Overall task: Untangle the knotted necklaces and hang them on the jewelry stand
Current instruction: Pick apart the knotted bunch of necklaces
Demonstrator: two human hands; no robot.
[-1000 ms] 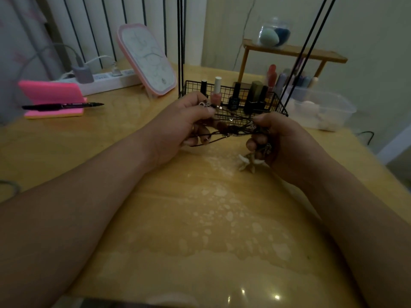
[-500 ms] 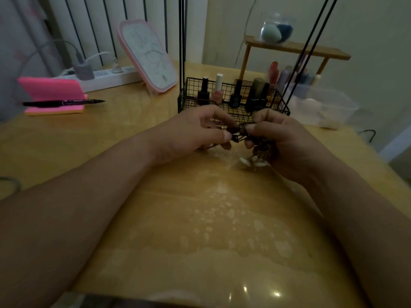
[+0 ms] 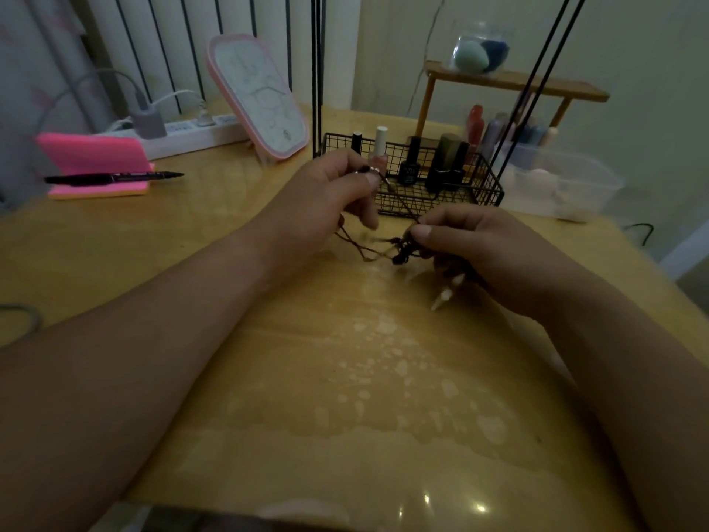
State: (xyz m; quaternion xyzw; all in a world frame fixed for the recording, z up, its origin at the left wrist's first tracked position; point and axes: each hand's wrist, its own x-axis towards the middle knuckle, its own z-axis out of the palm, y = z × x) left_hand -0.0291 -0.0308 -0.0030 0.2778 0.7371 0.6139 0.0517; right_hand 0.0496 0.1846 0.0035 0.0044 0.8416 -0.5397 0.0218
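My left hand (image 3: pixel 326 201) pinches a necklace cord (image 3: pixel 396 194), now raised toward the basket (image 3: pixel 487 186); my right hand (image 3: pixel 472 243) grips the knot (image 3: pixel 401 256) before it. Strand drawing out, I judge.

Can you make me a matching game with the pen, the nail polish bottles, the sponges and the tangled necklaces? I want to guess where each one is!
Things
1. pen
2. nail polish bottles
3. sponges
4. knotted necklaces

Places
A. in the glass jar on the wooden shelf
B. held between the left hand and the right hand
C. lying on the pink notepad
D. standing in the black wire basket

Pairs: 1-C, 2-D, 3-A, 4-B
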